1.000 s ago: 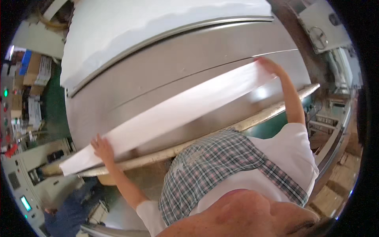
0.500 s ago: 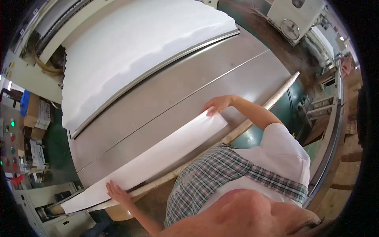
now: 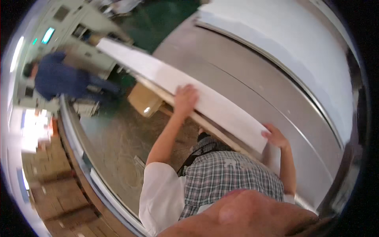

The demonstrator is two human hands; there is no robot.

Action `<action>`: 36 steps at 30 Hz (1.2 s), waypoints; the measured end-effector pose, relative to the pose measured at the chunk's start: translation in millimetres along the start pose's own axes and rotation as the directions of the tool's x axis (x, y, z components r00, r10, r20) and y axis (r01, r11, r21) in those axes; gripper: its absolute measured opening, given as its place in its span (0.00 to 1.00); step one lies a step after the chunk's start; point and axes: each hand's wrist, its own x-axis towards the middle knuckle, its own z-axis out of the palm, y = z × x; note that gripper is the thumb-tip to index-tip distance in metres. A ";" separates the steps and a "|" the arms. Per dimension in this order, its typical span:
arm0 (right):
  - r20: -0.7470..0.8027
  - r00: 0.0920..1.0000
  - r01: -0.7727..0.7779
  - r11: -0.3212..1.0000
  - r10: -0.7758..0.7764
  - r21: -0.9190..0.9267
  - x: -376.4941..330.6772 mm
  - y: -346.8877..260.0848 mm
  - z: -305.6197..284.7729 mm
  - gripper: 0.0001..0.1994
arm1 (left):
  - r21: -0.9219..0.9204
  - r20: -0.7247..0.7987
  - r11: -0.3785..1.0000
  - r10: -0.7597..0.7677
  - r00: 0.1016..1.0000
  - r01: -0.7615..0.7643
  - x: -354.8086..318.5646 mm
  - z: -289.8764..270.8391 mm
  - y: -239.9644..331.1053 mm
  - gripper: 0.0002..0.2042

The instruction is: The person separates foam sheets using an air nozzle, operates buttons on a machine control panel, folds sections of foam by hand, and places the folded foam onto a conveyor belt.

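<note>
A long narrow stack of white sheets (image 3: 221, 108) runs slantwise from the upper left to the middle right, over the edge of a grey metal table (image 3: 252, 79). My left hand (image 3: 185, 96) presses on the strip near its middle, fingers over its near edge. My right hand (image 3: 275, 136) grips its near right end. A wooden bar (image 3: 215, 132) runs just below the strip along the table's edge. My checked apron and white sleeve fill the lower middle.
A broad pile of white sheets (image 3: 292, 43) lies on the far side of the table. A cardboard box (image 3: 144, 100) stands under the strip. A person in blue (image 3: 59, 79) stands at the left by grey control cabinets (image 3: 67, 19). Wooden pallets (image 3: 47, 177) lie at the lower left.
The view has swung round, so the table now lies to the right. The white strip has come off the table's middle toward its edge, and my hands hold it closer together.
</note>
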 end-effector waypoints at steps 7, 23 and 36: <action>0.189 0.982 -0.035 0.962 -0.017 0.270 69.8 -62.3 42.0 0.24 | -0.283 -0.048 0.959 0.010 0.999 -0.023 -1.7 -16.2 -5.5 0.12; 0.112 0.979 0.177 0.981 -0.168 -0.076 156.4 -115.3 73.2 0.23 | -0.707 0.150 0.556 0.722 0.676 -0.437 19.0 -12.7 -77.8 0.27; 0.254 0.959 -0.088 0.986 0.123 -0.145 164.6 -163.1 84.1 0.29 | -0.794 0.199 0.458 0.817 0.540 -0.399 46.3 -5.1 -93.4 0.16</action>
